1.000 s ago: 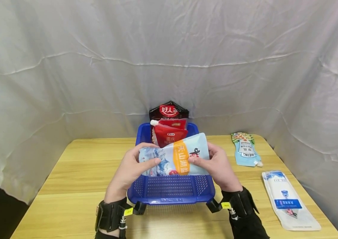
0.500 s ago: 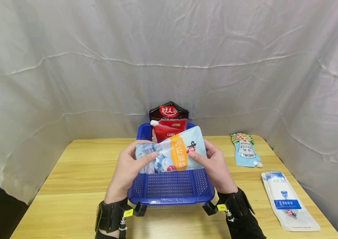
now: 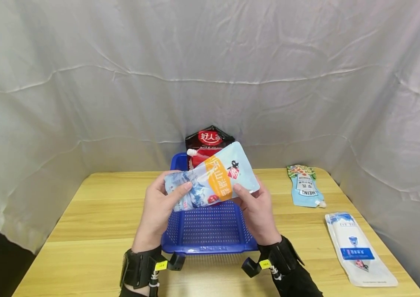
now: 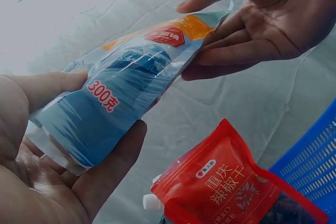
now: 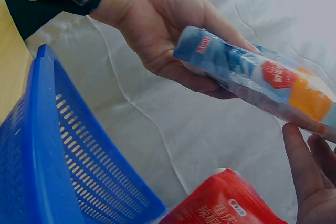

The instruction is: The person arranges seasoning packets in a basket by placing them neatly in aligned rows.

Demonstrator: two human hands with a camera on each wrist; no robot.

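Tabletop basket (image 3: pixel 206 243) with red pouch (image 3: pixel 200 158)

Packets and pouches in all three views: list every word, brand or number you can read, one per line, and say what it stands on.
"300克": blue salt pouch, gripped by the left hand and right hand.
"天山湖盐": same pouch's orange band.
"重庆辣椒干": red spouted pouch in the blue basket.
"好人家": dark packet behind it.
"HEINZ": pale blue pouch on the table.
White packet: print too small to read.
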